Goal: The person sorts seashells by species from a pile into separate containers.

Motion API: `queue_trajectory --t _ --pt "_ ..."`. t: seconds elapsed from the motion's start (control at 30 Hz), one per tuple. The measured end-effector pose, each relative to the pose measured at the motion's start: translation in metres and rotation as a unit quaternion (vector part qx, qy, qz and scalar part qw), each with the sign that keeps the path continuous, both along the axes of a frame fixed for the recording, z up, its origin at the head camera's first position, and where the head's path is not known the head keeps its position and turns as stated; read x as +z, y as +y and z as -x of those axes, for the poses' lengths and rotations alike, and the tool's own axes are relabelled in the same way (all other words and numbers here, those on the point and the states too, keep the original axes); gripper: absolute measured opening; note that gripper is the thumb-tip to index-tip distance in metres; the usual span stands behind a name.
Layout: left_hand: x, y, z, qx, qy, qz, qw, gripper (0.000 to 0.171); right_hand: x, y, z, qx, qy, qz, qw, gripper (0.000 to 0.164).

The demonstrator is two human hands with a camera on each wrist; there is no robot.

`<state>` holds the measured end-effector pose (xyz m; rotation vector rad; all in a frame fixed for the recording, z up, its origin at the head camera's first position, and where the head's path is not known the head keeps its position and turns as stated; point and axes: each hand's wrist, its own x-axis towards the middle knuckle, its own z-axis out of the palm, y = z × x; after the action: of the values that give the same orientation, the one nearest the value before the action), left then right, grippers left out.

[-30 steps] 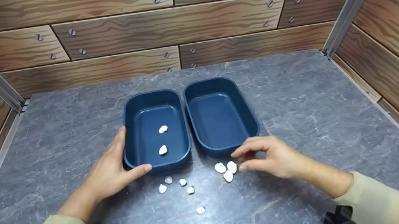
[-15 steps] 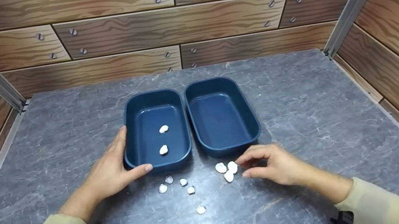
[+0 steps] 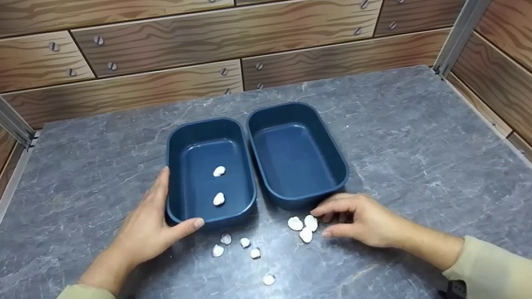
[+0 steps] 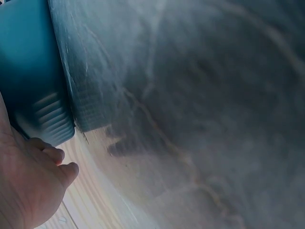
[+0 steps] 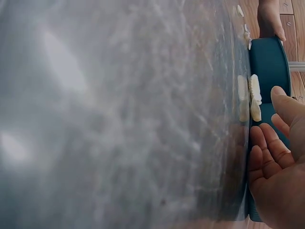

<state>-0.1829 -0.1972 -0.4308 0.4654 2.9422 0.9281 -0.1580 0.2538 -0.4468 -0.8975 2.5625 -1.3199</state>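
My left hand (image 3: 146, 227) rests at the near left corner of the left blue container (image 3: 203, 132), fingers along its side wall and thumb on the front rim. Two small white seashells, a far shell (image 3: 219, 171) and a near shell (image 3: 219, 199), lie inside. My right hand (image 3: 363, 221) is low over the table, its fingers loosely bent with nothing visible between them. Its fingertips are right beside a cluster of three larger white shells (image 3: 306, 235); in the right wrist view, pale shells (image 5: 255, 90) stand just ahead of the thumb.
A second blue container (image 3: 293, 161) stands at the right of the first, nearly against it, with a bare floor. Several small whitish shells (image 3: 245, 242) are scattered in front of the left container. Wood-patterned walls (image 3: 231, 32) enclose the grey marbled table (image 3: 422, 140).
My right hand has come slightly down towards the near side, from beside the right container's front, staying near the three shells. The left hand and the containers keep their places.
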Motion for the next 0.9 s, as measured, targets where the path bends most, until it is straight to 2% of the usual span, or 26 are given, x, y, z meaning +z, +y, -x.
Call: queue_trajectory --t 0.47,0.7,0.9 --pt "-0.0021 -0.0005 0.0004 0.000 0.004 0.001 1.0000 0.127 -0.0072 -0.0019 0.0021 -0.012 0.021 -0.041 0.999 0.043" --pt "-0.0022 -0.0005 0.0011 0.001 0.002 0.001 1.0000 0.126 -0.0092 -0.0025 0.0008 -0.001 0.046 -0.040 0.998 0.043" --pt "-0.0024 -0.0003 0.0014 -0.005 0.007 -0.003 1.0000 0.126 -0.0103 -0.0026 0.0004 0.009 0.065 -0.034 0.997 0.037"
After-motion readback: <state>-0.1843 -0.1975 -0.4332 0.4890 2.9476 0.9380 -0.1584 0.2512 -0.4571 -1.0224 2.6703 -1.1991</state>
